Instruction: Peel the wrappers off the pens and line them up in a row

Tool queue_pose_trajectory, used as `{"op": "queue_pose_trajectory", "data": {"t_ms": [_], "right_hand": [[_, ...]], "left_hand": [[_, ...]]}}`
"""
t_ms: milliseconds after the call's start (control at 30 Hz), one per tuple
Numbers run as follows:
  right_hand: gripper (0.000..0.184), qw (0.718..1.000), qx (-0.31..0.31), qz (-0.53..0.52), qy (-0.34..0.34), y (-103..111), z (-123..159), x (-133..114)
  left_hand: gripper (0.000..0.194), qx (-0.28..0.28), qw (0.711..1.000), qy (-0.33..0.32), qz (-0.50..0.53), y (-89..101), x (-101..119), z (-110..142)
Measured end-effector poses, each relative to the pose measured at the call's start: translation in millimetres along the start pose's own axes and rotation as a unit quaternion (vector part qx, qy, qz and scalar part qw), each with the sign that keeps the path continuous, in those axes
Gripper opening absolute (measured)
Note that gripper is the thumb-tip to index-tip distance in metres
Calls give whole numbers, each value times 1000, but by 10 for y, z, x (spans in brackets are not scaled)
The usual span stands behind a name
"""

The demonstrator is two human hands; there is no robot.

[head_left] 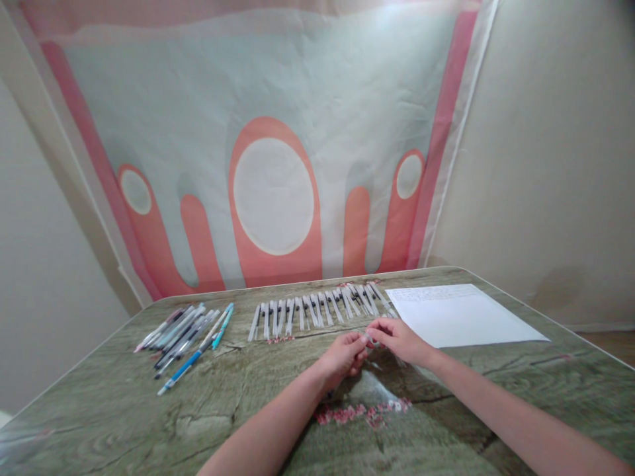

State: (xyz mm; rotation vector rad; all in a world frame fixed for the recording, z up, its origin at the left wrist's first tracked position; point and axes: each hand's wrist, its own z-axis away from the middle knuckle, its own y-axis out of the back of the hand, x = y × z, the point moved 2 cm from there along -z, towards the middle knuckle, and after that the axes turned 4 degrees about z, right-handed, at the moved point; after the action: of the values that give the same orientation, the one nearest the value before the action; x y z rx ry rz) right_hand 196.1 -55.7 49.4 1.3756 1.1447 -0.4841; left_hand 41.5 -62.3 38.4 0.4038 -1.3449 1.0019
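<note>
Over the table's middle right, my left hand and my right hand meet at the fingertips. Both are closed, with thumb and fingers pinched around a small whitish, see-through piece; its kind is hard to make out. Beneath them lies a shiny, clear patch that looks like thin plastic. Just beyond the hands runs a long row of slim translucent sticks with black parts, set side by side like capped pens or refills.
At the left lies a loose pile of pens, with a blue pen and a turquoise one at its edge. A white sheet with writing rests at the right on the wood-patterned table. A printed cloth hangs behind.
</note>
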Motion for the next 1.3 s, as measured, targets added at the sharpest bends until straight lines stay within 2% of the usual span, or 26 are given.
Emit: {"op": "queue_pose_trajectory", "data": {"t_ms": [300,500,1000,1167,1300], "right_hand": [[32,996,-26,-67,-47,-45,15,34],[32,996,-23,-70,-46,-44,12,36],[30,996,-20,-76,-34,-55,8,53],[30,996,-12,-81,-45,-60,-13,77],[31,995,-6,-89,-55,-57,-12,85]], "left_hand": [[40,-5,1000,26,-3,6,15,15],[39,-20,999,29,15,11,16,21],[37,-16,998,54,42,28,2,14],[33,-30,993,70,86,40,-31,-24],[29,-30,992,41,115,8,-35,-27]]}}
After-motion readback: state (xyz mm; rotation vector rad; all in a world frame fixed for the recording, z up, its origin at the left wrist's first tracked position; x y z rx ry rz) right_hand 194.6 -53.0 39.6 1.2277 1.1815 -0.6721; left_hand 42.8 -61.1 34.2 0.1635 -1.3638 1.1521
